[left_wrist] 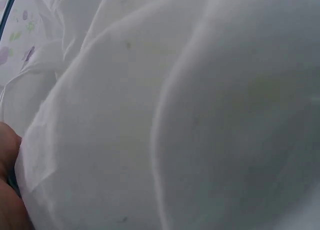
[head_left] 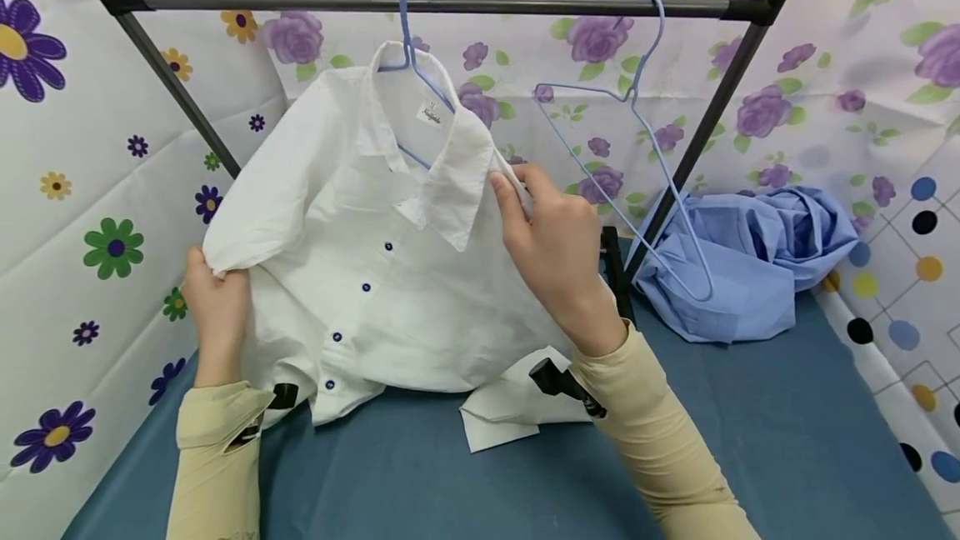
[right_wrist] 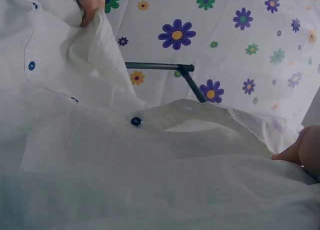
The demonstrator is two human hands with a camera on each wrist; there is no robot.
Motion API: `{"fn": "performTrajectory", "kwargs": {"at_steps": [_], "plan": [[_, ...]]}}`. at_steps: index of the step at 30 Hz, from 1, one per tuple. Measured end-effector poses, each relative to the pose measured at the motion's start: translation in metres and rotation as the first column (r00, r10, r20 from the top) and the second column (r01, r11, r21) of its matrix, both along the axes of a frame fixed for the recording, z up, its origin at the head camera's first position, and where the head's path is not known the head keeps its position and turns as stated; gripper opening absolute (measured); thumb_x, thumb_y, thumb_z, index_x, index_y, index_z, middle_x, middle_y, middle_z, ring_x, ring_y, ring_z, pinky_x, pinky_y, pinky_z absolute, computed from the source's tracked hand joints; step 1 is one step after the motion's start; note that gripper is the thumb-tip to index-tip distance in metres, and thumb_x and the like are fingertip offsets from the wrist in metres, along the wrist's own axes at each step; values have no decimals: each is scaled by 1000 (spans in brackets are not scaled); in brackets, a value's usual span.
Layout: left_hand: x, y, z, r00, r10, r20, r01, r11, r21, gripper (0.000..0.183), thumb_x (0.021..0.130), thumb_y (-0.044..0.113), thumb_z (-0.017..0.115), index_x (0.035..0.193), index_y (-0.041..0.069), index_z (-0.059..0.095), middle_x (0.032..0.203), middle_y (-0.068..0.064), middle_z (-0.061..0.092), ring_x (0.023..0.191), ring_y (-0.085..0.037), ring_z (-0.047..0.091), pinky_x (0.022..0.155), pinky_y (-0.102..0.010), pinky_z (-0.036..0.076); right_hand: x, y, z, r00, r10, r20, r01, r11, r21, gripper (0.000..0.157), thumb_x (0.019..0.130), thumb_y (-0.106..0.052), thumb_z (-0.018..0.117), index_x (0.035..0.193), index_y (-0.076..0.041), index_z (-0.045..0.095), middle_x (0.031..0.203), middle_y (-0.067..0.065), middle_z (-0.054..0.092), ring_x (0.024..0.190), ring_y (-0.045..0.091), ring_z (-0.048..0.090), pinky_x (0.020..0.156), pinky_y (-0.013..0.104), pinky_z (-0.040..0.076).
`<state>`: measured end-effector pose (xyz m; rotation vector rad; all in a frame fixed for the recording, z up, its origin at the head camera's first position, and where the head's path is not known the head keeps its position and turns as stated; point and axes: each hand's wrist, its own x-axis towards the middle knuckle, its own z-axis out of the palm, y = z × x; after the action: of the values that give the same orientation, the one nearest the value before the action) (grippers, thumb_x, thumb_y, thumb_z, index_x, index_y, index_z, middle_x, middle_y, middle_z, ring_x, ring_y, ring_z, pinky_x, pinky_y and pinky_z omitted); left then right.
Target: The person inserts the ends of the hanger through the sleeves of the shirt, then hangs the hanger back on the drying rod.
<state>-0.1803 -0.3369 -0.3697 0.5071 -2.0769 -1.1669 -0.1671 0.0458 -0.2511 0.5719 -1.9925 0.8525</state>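
A white short-sleeved shirt [head_left: 442, 315] with dark blue buttons hangs on a blue wire hanger [head_left: 405, 19], which shows through the open collar. At the left, my left hand [head_left: 217, 311] grips the sleeve near its hem; in the left wrist view white cloth fills most of the picture, with fingers [left_wrist: 9, 155] at its edge. My right hand [head_left: 551, 244] pinches the shirt's shoulder beside the collar [head_left: 457, 190], thumb in front. The right wrist view shows the button front [right_wrist: 135, 121] from close by, the far shoulder of the hanger being hidden by cloth.
A dark rack bar [head_left: 510, 2] spans above the shirt. On its right part hangs a bare blue wire hanger [head_left: 647, 52]. Behind that, a crumpled light blue cloth [head_left: 750, 248] lies on the dark blue table covering [head_left: 420, 473]. Flowered sheets [head_left: 817, 132] stand behind and left.
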Motion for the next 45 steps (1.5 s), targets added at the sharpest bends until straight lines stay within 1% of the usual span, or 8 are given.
{"fn": "performTrajectory", "kwargs": {"at_steps": [7, 12, 18, 23, 25, 28, 34, 45], "plan": [[-6, -4, 2, 997, 47, -64, -41, 995, 88, 18, 95, 24, 45, 82, 14, 36, 78, -3, 36, 71, -13, 35, 65, -28, 26, -3, -11, -4, 1000, 22, 17, -22, 1000, 20, 29, 96, -30, 52, 91, -3, 64, 45, -2, 38, 32, 10, 30, 34, 28, 25], [-9, -6, 3, 993, 90, -74, -80, 989, 123, 20, 95, 28, 44, 80, 17, 36, 80, 0, 36, 73, -11, 35, 67, -26, 26, -3, -16, -9, 999, 33, 34, -34, 999, 26, 29, 97, -29, 51, 91, -4, 63, 47, -3, 39, 33, 9, 29, 34, 27, 25], [-9, -5, -3, 999, 20, -26, -17, 993, 113, 18, 95, 24, 46, 82, 15, 37, 80, -2, 37, 72, -12, 37, 66, -28, 28, -3, -13, -13, 999, 14, 37, -15, 1000, 7, 29, 96, -30, 52, 91, -4, 63, 46, -3, 39, 33, 8, 29, 34, 27, 25], [-11, -2, -13, 1000, 13, 28, -15, 997, 78, 15, 94, 26, 47, 89, 13, 43, 88, -3, 44, 78, -16, 41, 68, -29, 29, -2, -8, -17, 999, 6, 48, -7, 1000, 6, 27, 96, -30, 52, 90, -5, 62, 46, -3, 37, 33, 10, 29, 35, 29, 24], [-12, 0, -17, 999, 2, 49, -5, 997, 74, 13, 94, 25, 47, 95, 12, 45, 94, -3, 47, 83, -17, 42, 71, -29, 30, -2, -6, -20, 998, 1, 57, -1, 1000, 4, 27, 96, -30, 52, 90, -5, 62, 46, -3, 36, 33, 10, 28, 35, 29, 24], [-13, 2, -23, 997, -17, 80, 12, 998, 62, 13, 94, 23, 46, 97, 11, 46, 96, -3, 48, 84, -18, 43, 72, -30, 31, -2, -1, -26, 998, -9, 63, 9, 1000, 2, 27, 95, -30, 53, 89, -5, 62, 45, -3, 35, 33, 10, 27, 35, 29, 24], [-17, 8, -30, 997, -16, 70, 15, 1000, 27, 10, 93, 20, 46, 88, 12, 44, 87, -6, 47, 78, -20, 41, 67, -31, 30, -2, 7, -32, 998, -36, 42, 36, 999, -3, 28, 95, -31, 54, 88, -5, 63, 45, -3, 38, 34, 10, 32, 35, 29, 27], [-19, 22, -28, 998, -37, 60, 36, 999, 21, 13, 93, 21, 48, 87, 10, 43, 86, -7, 45, 78, -21, 41, 67, -31, 29, 3, 23, -32, 998, -45, 32, 47, 998, -43, 30, 94, -31, 55, 91, -4, 66, 44, -3, 39, 34, 9, 35, 36, 28, 29]]}}
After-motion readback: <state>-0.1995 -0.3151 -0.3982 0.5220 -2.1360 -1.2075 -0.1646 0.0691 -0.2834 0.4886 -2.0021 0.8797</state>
